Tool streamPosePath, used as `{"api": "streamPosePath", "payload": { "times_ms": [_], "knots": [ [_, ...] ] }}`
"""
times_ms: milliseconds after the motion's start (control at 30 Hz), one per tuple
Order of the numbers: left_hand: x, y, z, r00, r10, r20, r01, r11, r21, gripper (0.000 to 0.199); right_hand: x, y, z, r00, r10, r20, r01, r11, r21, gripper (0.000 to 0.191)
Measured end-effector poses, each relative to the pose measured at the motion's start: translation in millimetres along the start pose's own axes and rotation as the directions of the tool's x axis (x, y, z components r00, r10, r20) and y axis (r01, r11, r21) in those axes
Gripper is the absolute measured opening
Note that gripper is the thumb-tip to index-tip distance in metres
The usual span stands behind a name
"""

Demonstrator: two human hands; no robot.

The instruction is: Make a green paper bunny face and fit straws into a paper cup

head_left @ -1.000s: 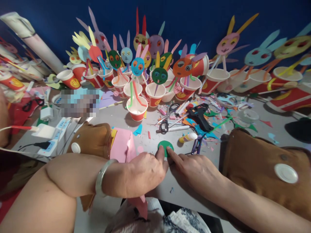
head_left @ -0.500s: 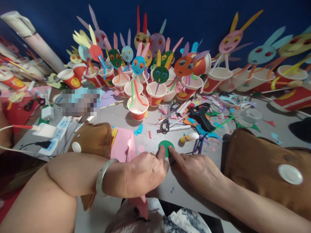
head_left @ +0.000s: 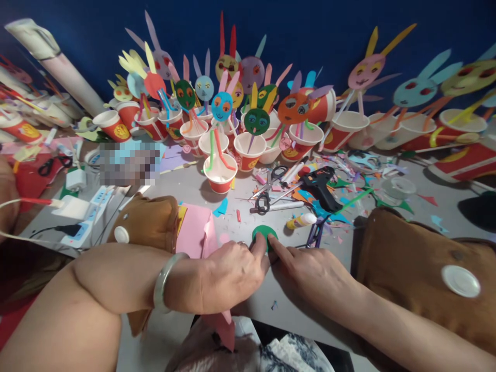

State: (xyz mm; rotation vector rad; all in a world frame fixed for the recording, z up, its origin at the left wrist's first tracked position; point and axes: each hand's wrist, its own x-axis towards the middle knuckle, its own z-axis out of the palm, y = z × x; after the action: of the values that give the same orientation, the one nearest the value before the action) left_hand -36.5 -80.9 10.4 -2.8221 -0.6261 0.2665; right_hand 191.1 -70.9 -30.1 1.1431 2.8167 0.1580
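Observation:
A round green paper disc lies flat on the grey table in front of me. My left hand presses a fingertip onto its lower left part, the remaining fingers curled under. On the disc's right side rests the stretched index finger of my right hand. Neither hand grips anything that I can see; the undersides of both are hidden. Just beyond the right hand are a yellow-and-white glue stick and a dark purple tool. Pink paper sheets lie beside the left forearm.
Paper cups with rabbit-faced paper figures stand along the back. Scissors, a black glue gun and paper scraps litter the middle right. Brown cushions flank my arms. A power strip lies left. Someone's hand shows at the left edge.
Both hands keep their places on the green disc, with only a slight shift of the fingers. The view has tilted a little. At the far left, another person's hand has moved.

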Motion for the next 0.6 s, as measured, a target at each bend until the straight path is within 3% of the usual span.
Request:
{"api": "streamPosePath", "payload": {
  "times_ms": [133, 333, 600],
  "knots": [
    [-1.7, -0.1, 2.8, 1.000, 0.020, -0.003, -0.020, 0.999, -0.034, 0.070, -0.8, 0.5, 0.8, 1.000, 0.002, 0.016, -0.001, 1.000, -0.008, 0.060],
    [6.8, 2.2, 4.7, 0.996, 0.032, 0.088, -0.023, 0.994, -0.107, 0.105, -1.7, 0.7, 4.5, 1.000, 0.005, 0.004, -0.005, 1.000, -0.005, 0.060],
    [9.0, -0.5, -3.3, 0.992, 0.034, 0.122, -0.018, 0.992, -0.125, 0.082, -1.2, -0.5, 4.4, 1.000, 0.000, -0.026, 0.000, 1.000, -0.002, 0.059]
  ]
}}
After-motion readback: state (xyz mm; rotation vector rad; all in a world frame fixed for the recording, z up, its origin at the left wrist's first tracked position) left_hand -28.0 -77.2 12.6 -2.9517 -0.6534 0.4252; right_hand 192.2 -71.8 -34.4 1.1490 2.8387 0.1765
